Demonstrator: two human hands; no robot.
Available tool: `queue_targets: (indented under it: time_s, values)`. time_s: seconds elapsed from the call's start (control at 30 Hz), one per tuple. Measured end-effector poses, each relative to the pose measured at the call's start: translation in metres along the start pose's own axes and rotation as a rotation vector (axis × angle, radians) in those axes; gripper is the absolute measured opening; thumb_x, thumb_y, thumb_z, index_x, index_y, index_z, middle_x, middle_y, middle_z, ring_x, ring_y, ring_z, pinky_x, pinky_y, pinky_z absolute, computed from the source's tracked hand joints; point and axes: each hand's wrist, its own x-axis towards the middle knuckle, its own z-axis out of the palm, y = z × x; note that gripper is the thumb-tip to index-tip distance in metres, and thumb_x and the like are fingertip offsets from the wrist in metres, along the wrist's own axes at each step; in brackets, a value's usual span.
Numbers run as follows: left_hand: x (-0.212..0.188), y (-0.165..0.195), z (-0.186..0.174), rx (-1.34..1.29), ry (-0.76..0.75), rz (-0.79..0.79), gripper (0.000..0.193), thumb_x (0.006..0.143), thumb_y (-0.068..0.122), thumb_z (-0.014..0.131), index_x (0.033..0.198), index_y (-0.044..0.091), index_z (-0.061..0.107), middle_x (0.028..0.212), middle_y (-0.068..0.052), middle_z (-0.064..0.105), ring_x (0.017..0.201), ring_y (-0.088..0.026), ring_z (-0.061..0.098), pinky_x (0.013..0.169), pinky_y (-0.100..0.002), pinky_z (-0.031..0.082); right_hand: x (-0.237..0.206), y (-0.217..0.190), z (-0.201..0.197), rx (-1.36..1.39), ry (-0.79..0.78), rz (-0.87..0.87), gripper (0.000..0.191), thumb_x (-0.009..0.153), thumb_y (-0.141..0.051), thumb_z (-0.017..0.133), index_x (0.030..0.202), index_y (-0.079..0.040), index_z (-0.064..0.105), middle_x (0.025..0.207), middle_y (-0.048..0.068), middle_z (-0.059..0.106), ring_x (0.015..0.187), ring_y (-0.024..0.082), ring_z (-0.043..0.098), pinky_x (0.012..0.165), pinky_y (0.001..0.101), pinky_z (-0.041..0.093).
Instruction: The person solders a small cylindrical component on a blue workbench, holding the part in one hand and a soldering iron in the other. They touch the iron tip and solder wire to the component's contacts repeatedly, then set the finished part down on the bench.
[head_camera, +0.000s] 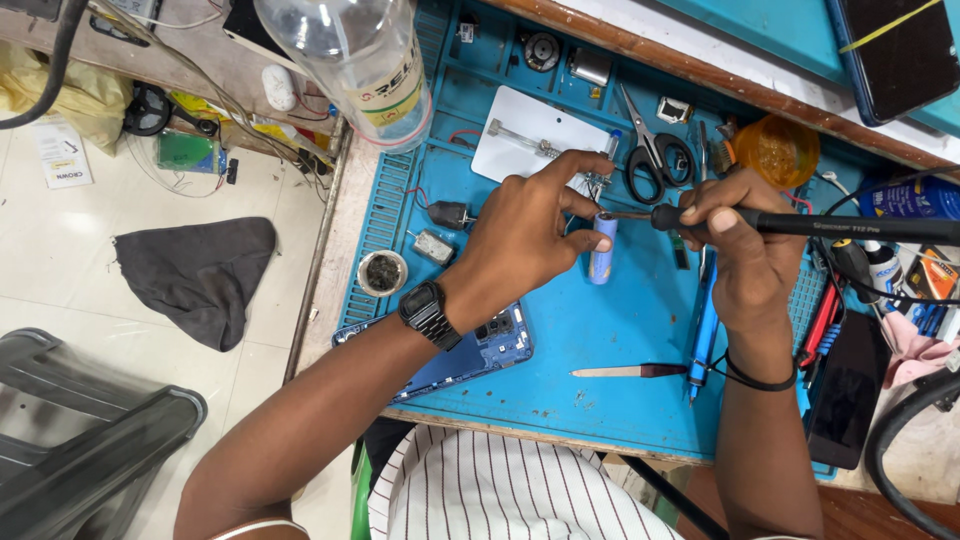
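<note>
Cylindrical battery cell (602, 250): light purple, stood on the blue work mat (600, 340), steadied at its top by the left hand (520, 235) with fingertips pinched. Soldering iron (800, 225): black, gripped firmly in the closed right hand (740, 235), tip laid against the cell's top. Scissors (652, 160) nearby.

Head camera, close above workbench (560, 350)

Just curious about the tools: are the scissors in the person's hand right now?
No, the scissors lie on the blue mat, while the right hand holds a soldering iron.
</note>
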Motion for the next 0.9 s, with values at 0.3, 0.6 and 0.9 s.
queue_targets:
  time_s: [0.3, 0.6, 0.9]
  values:
    - [-0.0006, 0.0, 0.0001, -0.041, -0.005, -0.006, 0.067, 0.073, 0.009, 0.088, 0.133, 0.009, 0.058, 0.095, -0.012, 0.081, 0.057, -0.016, 0.072, 0.054, -0.03, 0.052, 0.0007, -0.0019, -0.0011, -0.004, -0.005, 0.013, 0.03, 0.111, -0.024, 0.058, 0.094, 0.001, 0.059, 0.082, 0.009, 0.057, 0.069, 0.012, 0.05, 0.062, 0.0246, 0.038]
    - [0.0003, 0.0006, -0.0017, -0.151, 0.033, -0.054, 0.065, 0.072, 0.004, 0.089, 0.129, 0.008, 0.059, 0.09, -0.01, 0.081, 0.056, -0.01, 0.068, 0.052, -0.027, 0.051, 0.0042, -0.0004, -0.0031, 0.057, 0.015, 0.014, 0.029, 0.109, -0.023, 0.059, 0.094, 0.002, 0.06, 0.079, 0.009, 0.056, 0.063, 0.008, 0.042, 0.059, 0.0234, 0.039]
    - [0.0018, -0.0009, -0.0011, -0.168, 0.063, -0.07, 0.063, 0.071, 0.004, 0.09, 0.127, 0.006, 0.061, 0.085, -0.008, 0.082, 0.053, -0.006, 0.062, 0.051, -0.025, 0.047, 0.0027, 0.002, -0.0008, 0.1, 0.031, 0.009, 0.027, 0.109, -0.02, 0.058, 0.095, 0.002, 0.059, 0.081, 0.01, 0.056, 0.064, 0.008, 0.041, 0.061, 0.0245, 0.04]
